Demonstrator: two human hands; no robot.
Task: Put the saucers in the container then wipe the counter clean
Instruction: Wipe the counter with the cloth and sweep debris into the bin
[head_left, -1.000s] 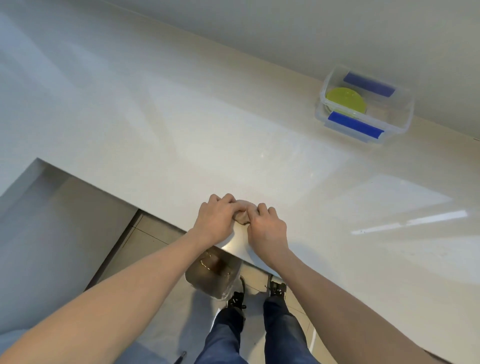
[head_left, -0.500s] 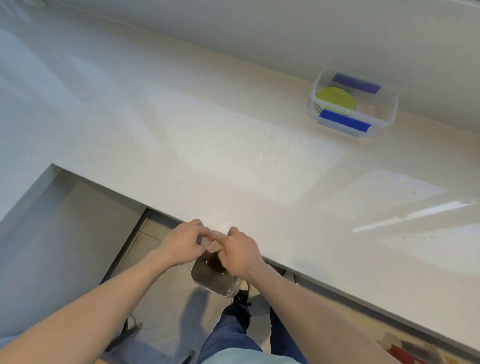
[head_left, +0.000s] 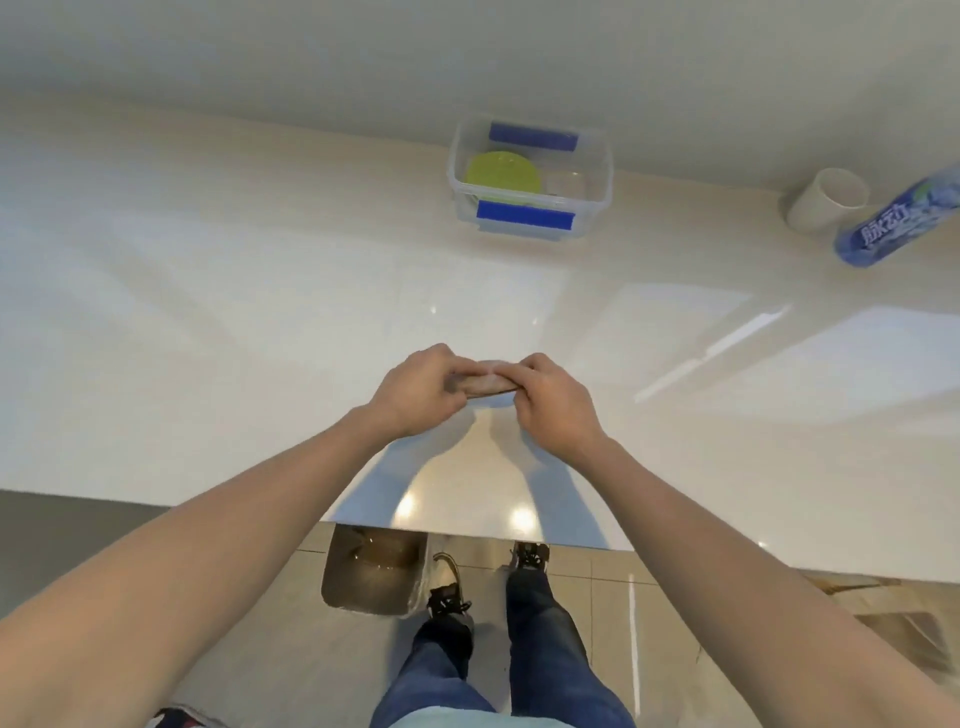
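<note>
Glossy cream counter (head_left: 260, 322): both hands, left hand (head_left: 415, 389) and right hand (head_left: 553, 400), grip one small brownish cloth (head_left: 485, 383) at centre; container (head_left: 530, 179) holding a green saucer (head_left: 503, 175) at 12 o'clock.

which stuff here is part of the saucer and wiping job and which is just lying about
Job:
- container
- green saucer inside it
- cloth, held by left hand and right hand
- counter

Lying about:
- white cup
- blue bottle
- bin on the floor
</note>
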